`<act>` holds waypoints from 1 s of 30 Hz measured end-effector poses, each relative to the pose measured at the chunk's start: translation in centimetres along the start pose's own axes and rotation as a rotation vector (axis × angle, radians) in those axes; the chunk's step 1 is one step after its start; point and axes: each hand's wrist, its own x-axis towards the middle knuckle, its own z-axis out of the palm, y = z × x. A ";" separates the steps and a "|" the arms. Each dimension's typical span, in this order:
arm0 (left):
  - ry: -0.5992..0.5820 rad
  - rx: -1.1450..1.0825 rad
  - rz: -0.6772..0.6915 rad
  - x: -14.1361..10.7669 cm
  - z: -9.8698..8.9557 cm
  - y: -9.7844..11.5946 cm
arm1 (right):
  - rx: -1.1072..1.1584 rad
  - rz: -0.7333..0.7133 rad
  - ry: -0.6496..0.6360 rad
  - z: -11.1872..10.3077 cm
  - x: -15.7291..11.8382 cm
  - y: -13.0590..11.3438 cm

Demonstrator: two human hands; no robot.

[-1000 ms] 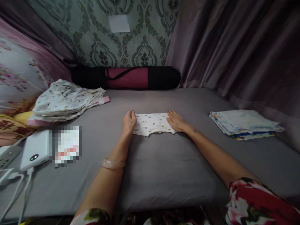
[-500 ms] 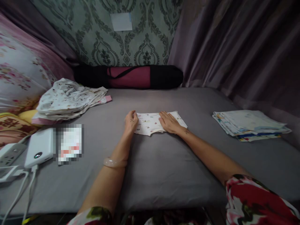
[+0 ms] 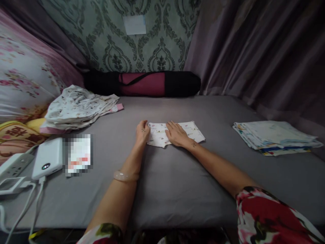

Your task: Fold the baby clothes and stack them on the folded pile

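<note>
Small white printed shorts (image 3: 158, 134), likely child-sized, lie flat on the grey sheet in front of me, with a notch in their near edge. My left hand (image 3: 143, 132) is at their left edge, its fingers curled in and closed there; the fingertips are partly hidden. Flat across the middle of the cloth rests my right hand (image 3: 177, 135), fingers stretched out and palm down. The right end of the shorts shows uncovered beyond it.
Folded printed clothes (image 3: 275, 135) are stacked on the right. A loose pile of white clothes (image 3: 76, 108) lies at left, behind a white power bank (image 3: 48, 159) with cables and a power strip (image 3: 16, 166). A long black and maroon bag (image 3: 142, 84) lies along the wall.
My right hand has slid left over the shorts, uncovering more of their right end. My left hand stays at the left edge. The view has shifted slightly.
</note>
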 end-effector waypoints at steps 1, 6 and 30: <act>0.002 -0.006 -0.001 0.0 0.0 0.0 | -0.005 0.006 0.001 0.2 0.0 0.0; 0.011 -0.027 -0.013 0.0 -0.1 0.2 | -0.027 0.010 -0.041 0.0 0.3 0.0; -0.005 0.129 0.026 -0.4 -0.5 1.1 | 0.133 -0.174 -0.010 1.8 2.7 -5.8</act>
